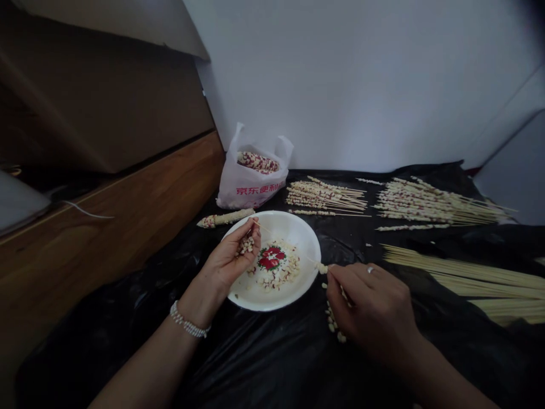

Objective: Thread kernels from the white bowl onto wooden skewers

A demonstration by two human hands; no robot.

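Over the left side of a white enamel bowl, my left hand is curled round a small heap of corn kernels. Its thumb and fingertips are pinched together, and a thin pale sliver shows beside them. My right hand is closed on a skewer just past the bowl's right rim. A few kernels are threaded near the skewer's tip, which points left toward the bowl; the rest is hidden by the hand. Loose corn kernels lie in the bowl around its printed red flower.
Behind the bowl stand a white plastic bag of corn cobs and a partly stripped cob. Kernel-threaded skewers form one pile, with a larger pile farther right. Bare skewers lie at right on black plastic sheeting.
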